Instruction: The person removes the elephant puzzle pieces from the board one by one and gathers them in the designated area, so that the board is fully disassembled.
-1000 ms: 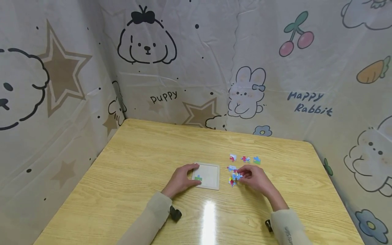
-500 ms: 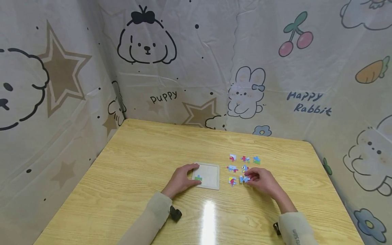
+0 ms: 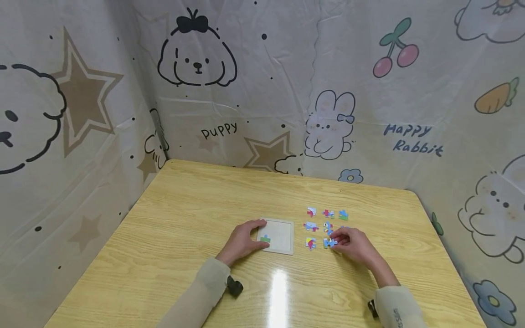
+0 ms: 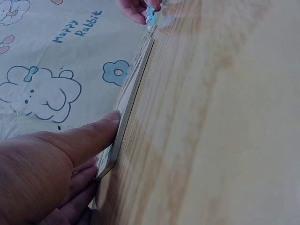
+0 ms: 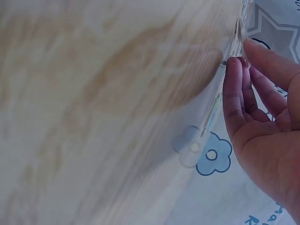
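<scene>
My left hand (image 3: 242, 241) holds the left side of a square wooden puzzle tray (image 3: 290, 237), thumb near its front corner and fingers at the back one. In the left wrist view the thumb lies along the tray's edge (image 4: 131, 101). Inside the tray, at its lower left, is a green and blue jigsaw piece (image 3: 265, 239). To the right, my right hand (image 3: 354, 246) pinches the right side of a blue jigsaw piece (image 3: 329, 243) at table level. The right wrist view shows its thumb and fingers (image 5: 233, 77) close together, largely hiding that piece.
Several more jigsaw pieces lie in rows right of the tray, among them a yellow and red one (image 3: 310, 243) and a blue and green one (image 3: 343, 215). Another piece (image 3: 345, 227) is partly hidden behind the right hand. A patterned curtain (image 3: 229, 109) stands behind the table (image 3: 197, 196).
My right hand has carried the blue jigsaw piece rightward and slightly nearer, off the other pieces to the right of the yellow and red one. The left hand and tray stay put.
</scene>
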Available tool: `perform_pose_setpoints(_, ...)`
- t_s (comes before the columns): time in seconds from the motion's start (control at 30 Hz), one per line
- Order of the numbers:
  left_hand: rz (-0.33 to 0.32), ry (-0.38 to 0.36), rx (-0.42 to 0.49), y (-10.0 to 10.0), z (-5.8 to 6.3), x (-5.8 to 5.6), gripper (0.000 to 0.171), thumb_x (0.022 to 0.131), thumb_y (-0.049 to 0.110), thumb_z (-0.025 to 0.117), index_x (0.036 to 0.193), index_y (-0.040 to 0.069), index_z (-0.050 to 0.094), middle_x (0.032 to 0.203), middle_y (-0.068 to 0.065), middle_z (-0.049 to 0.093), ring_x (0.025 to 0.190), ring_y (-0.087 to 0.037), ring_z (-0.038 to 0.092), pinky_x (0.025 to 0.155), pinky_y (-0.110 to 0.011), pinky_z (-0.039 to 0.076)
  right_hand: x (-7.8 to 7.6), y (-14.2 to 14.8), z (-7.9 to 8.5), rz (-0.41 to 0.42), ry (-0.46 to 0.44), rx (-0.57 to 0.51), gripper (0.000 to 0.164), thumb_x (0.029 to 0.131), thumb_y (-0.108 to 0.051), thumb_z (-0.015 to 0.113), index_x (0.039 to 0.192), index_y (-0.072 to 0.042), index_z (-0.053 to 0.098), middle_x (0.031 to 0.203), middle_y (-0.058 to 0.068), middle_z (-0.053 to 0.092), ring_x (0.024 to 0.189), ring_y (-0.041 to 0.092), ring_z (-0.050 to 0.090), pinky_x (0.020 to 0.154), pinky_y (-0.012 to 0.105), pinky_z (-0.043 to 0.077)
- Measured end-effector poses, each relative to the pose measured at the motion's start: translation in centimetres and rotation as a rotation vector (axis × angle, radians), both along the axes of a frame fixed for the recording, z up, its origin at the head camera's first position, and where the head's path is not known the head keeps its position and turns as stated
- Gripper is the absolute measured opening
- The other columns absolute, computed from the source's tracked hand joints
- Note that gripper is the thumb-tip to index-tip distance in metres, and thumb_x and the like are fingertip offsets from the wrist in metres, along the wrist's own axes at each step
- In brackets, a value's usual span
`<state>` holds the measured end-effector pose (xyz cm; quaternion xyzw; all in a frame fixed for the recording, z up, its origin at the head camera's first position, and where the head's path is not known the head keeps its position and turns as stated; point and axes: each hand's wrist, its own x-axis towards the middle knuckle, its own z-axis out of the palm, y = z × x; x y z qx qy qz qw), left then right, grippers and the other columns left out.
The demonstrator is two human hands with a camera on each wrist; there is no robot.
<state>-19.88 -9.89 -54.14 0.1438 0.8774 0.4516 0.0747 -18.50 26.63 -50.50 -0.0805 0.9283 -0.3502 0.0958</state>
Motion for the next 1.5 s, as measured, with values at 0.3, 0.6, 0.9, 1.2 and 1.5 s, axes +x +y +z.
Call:
perform_pose_setpoints(0.3, 0.011, -0.01, -0.003, 0.0, 0.1, 0.0, 0.066, 0.085, 0.024, 0.087, 0.145, 0.012, 0.061, 0.154, -0.009, 0.055, 0.147, -0.034, 0.046, 0.12, -0.052, 0.038, 0.3, 0.1, 0.1, 0.024, -0.003, -0.002, 0.021, 0.09, -0.005, 0.079, 0.11, -0.001, 0.073, 0.098, 0.007, 0.07, 0.086, 0.016, 0.062, 0.072, 0.025, 0.053)
perform_pose_setpoints(0.6, 0.004, -0.002, -0.001, 0.0, 0.2, 0.3, 0.065, 0.086, 0.024, 0.086, 0.144, 0.01, 0.061, 0.154, -0.01, 0.055, 0.146, -0.034, 0.047, 0.12, -0.052, 0.038, 0.2, 0.1, 0.1, 0.024, -0.009, 0.008, 0.022, 0.09, -0.005, 0.08, 0.11, -0.001, 0.073, 0.097, 0.007, 0.07, 0.084, 0.015, 0.06, 0.069, 0.024, 0.051)
perform_pose_setpoints(0.9, -0.015, 0.017, -0.026, 0.1, 0.1, 0.2, 0.064, 0.089, 0.025, 0.084, 0.147, 0.011, 0.059, 0.155, -0.009, 0.054, 0.147, -0.032, 0.047, 0.12, -0.051, 0.039, 0.0, 0.1, 0.2, 0.036, -0.003, 0.012, 0.021, 0.088, -0.005, 0.081, 0.107, -0.001, 0.074, 0.096, 0.007, 0.069, 0.084, 0.016, 0.058, 0.069, 0.025, 0.05)
perform_pose_setpoints(1.2, -0.051, 0.032, -0.024, -0.2, 0.0, 0.0, 0.064, 0.091, 0.026, 0.081, 0.148, 0.009, 0.057, 0.156, -0.009, 0.053, 0.147, -0.032, 0.047, 0.12, -0.051, 0.039, 0.0, 0.1, 0.0, 0.025, -0.004, 0.005, 0.022, 0.085, -0.002, 0.082, 0.106, -0.001, 0.074, 0.094, 0.006, 0.068, 0.083, 0.017, 0.057, 0.068, 0.025, 0.049)
perform_pose_setpoints(1.5, -0.167, -0.026, -0.069, -1.4, 0.4, -0.4, 0.081, 0.086, 0.027, 0.086, 0.156, 0.014, 0.048, 0.163, -0.007, 0.044, 0.152, -0.033, 0.038, 0.123, -0.052, 0.033, 0.0, 0.2, -0.2, 0.007, -0.024, 0.002, 0.025, 0.083, -0.001, 0.084, 0.106, -0.001, 0.074, 0.095, 0.007, 0.067, 0.083, 0.017, 0.057, 0.068, 0.024, 0.048)
